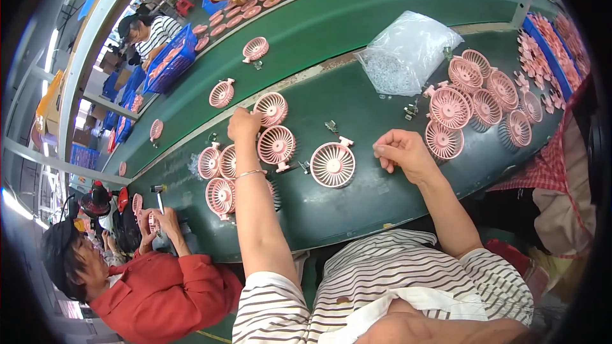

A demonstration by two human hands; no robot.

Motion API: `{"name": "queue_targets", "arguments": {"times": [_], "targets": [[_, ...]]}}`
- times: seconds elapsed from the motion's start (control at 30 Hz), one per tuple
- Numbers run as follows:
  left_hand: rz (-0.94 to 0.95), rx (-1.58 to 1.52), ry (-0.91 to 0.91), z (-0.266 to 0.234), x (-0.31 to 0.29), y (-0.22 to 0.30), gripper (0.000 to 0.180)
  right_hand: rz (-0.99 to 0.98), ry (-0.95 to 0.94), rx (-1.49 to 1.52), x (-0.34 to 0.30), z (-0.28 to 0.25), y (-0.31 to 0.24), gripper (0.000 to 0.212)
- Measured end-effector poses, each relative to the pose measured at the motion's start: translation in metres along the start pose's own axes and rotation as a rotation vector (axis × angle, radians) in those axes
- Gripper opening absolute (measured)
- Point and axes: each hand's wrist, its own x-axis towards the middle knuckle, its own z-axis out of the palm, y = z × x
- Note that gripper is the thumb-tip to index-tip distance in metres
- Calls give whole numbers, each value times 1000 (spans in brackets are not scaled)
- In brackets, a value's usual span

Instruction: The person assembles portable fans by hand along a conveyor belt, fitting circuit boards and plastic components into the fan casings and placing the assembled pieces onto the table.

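Observation:
My left hand (244, 125) is stretched forward with its fingers curled, beside a round pink slatted fan housing (271, 109). Whatever its fingertips hold is hidden. More pink housings, such as a slatted ring (220, 195), lie around and under my left forearm. In front of me a single pink housing (333, 164) rests on the dark green table, its hub facing up. Small circuit boards (331, 127) lie near it. To its right hovers my right hand (405, 153), fingers bent in a pinch; anything between them is too small to make out.
A clear plastic bag (405, 57) of small transparent parts sits at the back. Pink housings (451, 107) pile up on the right, near a blue bin (554, 41). Beyond runs a green conveyor (306, 38). At left, a co-worker in red (159, 293) holds a hammer (160, 199).

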Motion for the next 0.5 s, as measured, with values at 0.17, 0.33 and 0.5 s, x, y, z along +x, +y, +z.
{"name": "queue_targets", "arguments": {"times": [0.17,0.33,0.5], "targets": [[387,-482,230,-10,-9,5,31,57,-61,225,-3,-5,-6,16],[703,-720,446,-62,-98,31,29,117,-107,422,-12,-16,-6,20],[789,-736,296,-67,-169,28,32,151,-56,452,-20,-20,-7,21]]}}
